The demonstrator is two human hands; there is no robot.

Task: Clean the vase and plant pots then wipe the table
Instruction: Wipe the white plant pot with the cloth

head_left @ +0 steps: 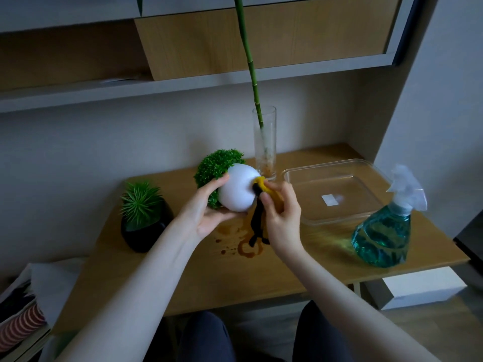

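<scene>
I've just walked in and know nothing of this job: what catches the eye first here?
At centre, the left hand holds a white pot tipped sideways while the right hand rubs a yellow cloth on it. Below them, brown stains mark the wooden table. A blue spray bottle stands at right.

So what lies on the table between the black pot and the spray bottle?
In the head view, brown stains mark the wood between the black pot and spray bottle; both hands hold the white pot above.

A clear plastic tray (366, 205) (empty) sits under wooden shelves (261, 43).
</scene>
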